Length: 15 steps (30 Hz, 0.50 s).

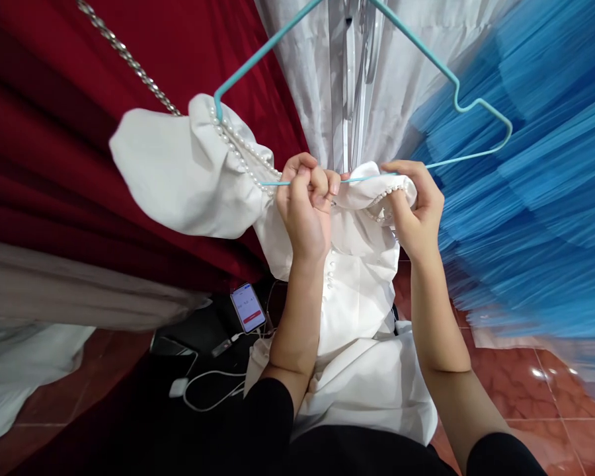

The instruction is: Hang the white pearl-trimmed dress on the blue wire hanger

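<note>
A white dress (350,284) with pearl trim and small round buttons hangs down in front of me to my lap. Its puffed sleeve (188,175) at the left is on one end of a light blue hanger (265,49). My left hand (307,198) is closed around the hanger's bottom bar near the middle of the neckline. With thumb and fingers, my right hand (416,205) pinches the pearl-edged shoulder of the dress, just under the bar. The hanger's right end, with its notch, sticks out bare past that hand.
Dark red cloth (54,165) with a beaded chain (129,59) hangs at the left. Blue tulle (535,198) fills the right, and white cloth (307,73) is behind. A lit phone (248,308) with a white cable (193,380) lies at lower left. Red tiles (520,383) cover the floor.
</note>
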Each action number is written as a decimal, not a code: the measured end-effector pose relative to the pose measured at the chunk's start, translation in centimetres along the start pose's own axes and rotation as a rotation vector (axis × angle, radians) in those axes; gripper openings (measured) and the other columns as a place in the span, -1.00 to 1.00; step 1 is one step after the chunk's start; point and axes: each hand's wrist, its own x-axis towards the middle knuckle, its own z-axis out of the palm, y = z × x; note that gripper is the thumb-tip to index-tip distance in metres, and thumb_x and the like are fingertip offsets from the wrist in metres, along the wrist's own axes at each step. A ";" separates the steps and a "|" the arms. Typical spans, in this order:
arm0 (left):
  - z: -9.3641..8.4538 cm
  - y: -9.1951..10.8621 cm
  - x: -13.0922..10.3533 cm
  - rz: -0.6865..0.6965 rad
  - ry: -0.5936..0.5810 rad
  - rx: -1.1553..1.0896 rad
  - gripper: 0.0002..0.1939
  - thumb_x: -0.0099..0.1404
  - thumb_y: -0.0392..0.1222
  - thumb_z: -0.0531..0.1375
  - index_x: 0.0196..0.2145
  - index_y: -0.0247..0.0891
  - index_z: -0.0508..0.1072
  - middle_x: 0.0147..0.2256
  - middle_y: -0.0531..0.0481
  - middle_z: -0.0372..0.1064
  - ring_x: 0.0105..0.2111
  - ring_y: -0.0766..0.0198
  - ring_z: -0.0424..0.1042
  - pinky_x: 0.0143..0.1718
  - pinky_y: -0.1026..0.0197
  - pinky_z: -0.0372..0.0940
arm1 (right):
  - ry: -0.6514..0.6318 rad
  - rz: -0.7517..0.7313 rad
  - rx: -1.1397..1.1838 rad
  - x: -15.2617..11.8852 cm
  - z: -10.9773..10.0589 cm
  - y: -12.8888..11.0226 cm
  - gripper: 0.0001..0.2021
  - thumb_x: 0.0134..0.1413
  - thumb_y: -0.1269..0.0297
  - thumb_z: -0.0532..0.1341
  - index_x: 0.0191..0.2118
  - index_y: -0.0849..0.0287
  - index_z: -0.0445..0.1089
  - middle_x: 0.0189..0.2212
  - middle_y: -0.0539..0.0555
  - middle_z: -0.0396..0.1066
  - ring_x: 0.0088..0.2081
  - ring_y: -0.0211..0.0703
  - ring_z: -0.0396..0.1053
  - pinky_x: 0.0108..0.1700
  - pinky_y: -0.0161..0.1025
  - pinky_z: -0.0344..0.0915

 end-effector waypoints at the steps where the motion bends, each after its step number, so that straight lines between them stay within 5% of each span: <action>1: -0.1 0.2 0.1 0.010 0.004 0.016 -0.82 0.37 -0.31 0.03 -0.36 -0.15 0.35 -0.62 0.16 -0.17 -0.58 0.32 0.15 -0.16 0.16 0.40 | 0.055 -0.033 0.010 -0.1 -0.2 0.2 -0.77 0.14 0.40 0.14 -0.11 0.05 0.40 -0.17 0.02 0.40 -0.21 -0.25 0.35 -0.11 -0.19 0.30; 7: -0.7 1.1 0.8 0.061 0.022 0.064 -0.82 0.34 -0.35 0.00 -0.40 -0.15 0.29 -0.62 0.15 -0.25 -0.61 0.30 0.05 -0.29 0.22 0.37 | 0.631 -0.107 -0.134 1.3 -4.7 4.1 -0.68 -0.11 0.53 0.17 -0.19 0.06 0.24 -0.21 0.06 0.23 -0.32 -0.28 0.26 -0.35 -0.27 0.22; 11: -0.7 1.1 0.8 0.059 0.036 0.055 -0.82 0.28 -0.37 0.00 -0.40 -0.15 0.29 -0.63 0.15 -0.26 -0.62 0.30 0.00 -0.31 0.21 0.35 | 0.700 -0.105 -0.198 4.1 -8.2 4.1 -0.67 -0.24 0.62 0.11 -0.34 0.06 0.15 -0.32 0.04 0.17 -0.40 -0.32 0.19 -0.49 -0.31 0.04; 15: -0.6 0.9 0.8 0.030 0.063 0.075 -0.86 0.30 -0.32 0.04 -0.40 -0.14 0.27 -0.63 0.16 -0.28 -0.61 0.30 -0.01 -0.30 0.21 0.35 | 0.547 -0.160 -0.280 6.6 -7.7 -0.8 -0.75 -0.12 0.57 0.08 -0.36 0.04 0.11 -0.31 0.06 0.21 -0.35 -0.27 0.21 -0.40 -0.26 0.08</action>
